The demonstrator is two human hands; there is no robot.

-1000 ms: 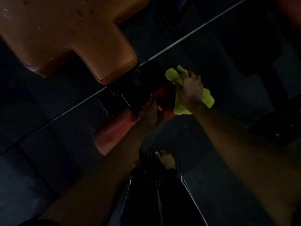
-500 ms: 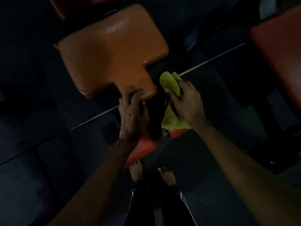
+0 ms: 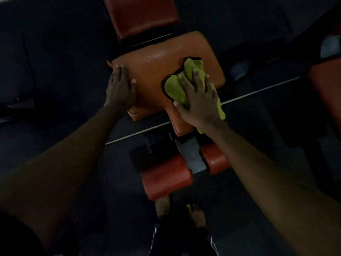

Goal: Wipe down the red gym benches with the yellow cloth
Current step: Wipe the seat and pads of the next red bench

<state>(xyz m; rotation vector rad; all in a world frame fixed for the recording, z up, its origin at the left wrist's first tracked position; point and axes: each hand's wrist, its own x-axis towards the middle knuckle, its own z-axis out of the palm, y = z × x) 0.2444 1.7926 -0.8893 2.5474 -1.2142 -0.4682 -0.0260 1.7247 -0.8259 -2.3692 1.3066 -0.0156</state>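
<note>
A red-orange T-shaped bench seat pad (image 3: 156, 71) lies in the middle of the head view, with small wet drops near its far edge. My right hand (image 3: 197, 100) presses the crumpled yellow cloth (image 3: 177, 84) flat onto the pad's right half, fingers spread over it. My left hand (image 3: 120, 89) rests flat on the pad's left edge, fingers straight. A darker red back pad (image 3: 144, 15) stands just beyond the seat.
Two red roller pads (image 3: 166, 178) flank a grey metal bracket (image 3: 191, 156) below the seat, close to my bare feet (image 3: 195, 215). Another red bench (image 3: 326, 89) stands at the right edge. Dark rubber floor with a pale seam line (image 3: 258, 91) surrounds everything.
My right hand has carried the cloth from beside the seat's stem up onto the pad and flattened over it. My left hand has shifted from the stem to the pad's left edge.
</note>
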